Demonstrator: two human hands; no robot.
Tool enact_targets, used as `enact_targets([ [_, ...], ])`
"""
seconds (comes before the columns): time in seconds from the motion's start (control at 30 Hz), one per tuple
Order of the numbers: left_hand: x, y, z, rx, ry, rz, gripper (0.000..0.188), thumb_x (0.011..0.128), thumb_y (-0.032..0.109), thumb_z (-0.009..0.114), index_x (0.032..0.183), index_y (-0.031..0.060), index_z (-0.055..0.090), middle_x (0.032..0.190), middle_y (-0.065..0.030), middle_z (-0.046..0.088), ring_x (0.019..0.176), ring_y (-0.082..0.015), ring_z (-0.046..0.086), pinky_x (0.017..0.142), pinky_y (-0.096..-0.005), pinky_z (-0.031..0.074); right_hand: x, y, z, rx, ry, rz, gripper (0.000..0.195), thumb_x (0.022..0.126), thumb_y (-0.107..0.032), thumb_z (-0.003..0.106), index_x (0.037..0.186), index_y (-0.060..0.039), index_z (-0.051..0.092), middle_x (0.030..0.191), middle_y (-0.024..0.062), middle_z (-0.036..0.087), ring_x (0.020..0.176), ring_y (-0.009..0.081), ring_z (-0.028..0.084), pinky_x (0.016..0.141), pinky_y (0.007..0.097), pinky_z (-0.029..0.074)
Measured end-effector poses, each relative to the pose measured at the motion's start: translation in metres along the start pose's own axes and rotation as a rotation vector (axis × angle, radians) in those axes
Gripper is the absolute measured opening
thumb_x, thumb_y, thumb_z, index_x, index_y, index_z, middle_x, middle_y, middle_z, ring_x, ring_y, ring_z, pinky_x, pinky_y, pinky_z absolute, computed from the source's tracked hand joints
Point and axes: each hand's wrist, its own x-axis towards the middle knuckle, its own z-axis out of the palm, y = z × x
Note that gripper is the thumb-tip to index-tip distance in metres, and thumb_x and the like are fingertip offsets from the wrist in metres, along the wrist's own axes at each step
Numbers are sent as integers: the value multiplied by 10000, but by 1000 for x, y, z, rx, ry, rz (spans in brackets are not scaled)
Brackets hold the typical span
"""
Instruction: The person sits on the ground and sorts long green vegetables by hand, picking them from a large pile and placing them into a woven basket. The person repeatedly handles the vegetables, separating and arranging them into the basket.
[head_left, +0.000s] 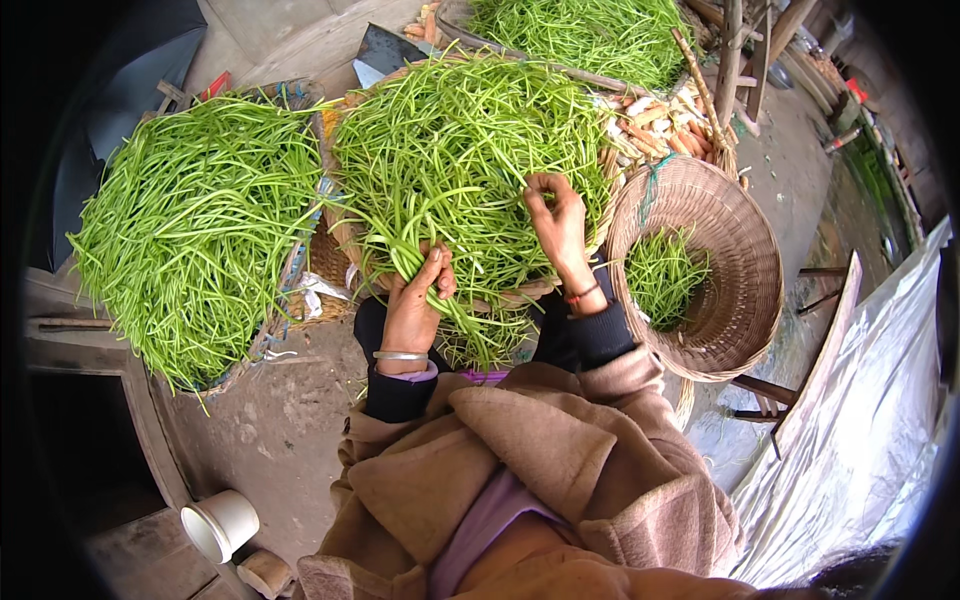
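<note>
My left hand (421, 292) is closed around a small bunch of thin green stalks (409, 259), whose ends stick out above and below the fist. To its right and a little higher, my right hand (556, 217) pinches a single green stalk (516, 174) between thumb and fingertips. Both hands are over a large heap of the same stalks (465, 135) piled in a woven basket (517, 294) before my knees. Part of that basket is hidden by the heap and my arms. More stalks (487, 337) lie lower down between my legs.
Another heaped basket of stalks (202, 225) stands at the left. At the right, a deep wicker basket (731, 247) holds a small pile of stalks (667, 277). Corn cobs (660, 124) lie behind it. A white bucket (221, 525), a wooden stand (817, 360) and plastic sheeting (855, 420) are nearby.
</note>
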Motion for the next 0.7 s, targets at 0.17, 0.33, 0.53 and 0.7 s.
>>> enact_targets([
  [0.17,0,-2,10,-9,-1,-5,126,985,155,601,1062,57,590,939,-8,564,702,-78,469,604,-227,370,-12,20,1,154,20,90,44,894,-54,617,886,-11,614,667,18,550,593,94,474,558,259,414],
  [0.33,-8,1,14,-16,11,-48,177,995,183,587,1078,28,572,862,5,528,669,-61,443,592,-219,349,31,41,-5,-420,217,-109,247,854,-98,662,1084,-15,623,927,169,647,847,324,597,762,407,488],
  [0.53,-12,7,17,57,-30,-66,198,1011,186,555,1108,13,565,757,38,464,608,-41,394,539,-204,299,54,29,30,-743,19,-287,290,821,-233,722,1055,-70,669,951,115,638,934,296,564,806,424,440],
  [0.7,-15,14,20,94,-53,-33,200,1018,195,545,1113,20,567,738,46,438,601,-44,382,538,-204,301,65,44,35,-480,83,-166,145,820,-211,724,868,-75,742,879,131,715,830,309,650,784,409,520],
])
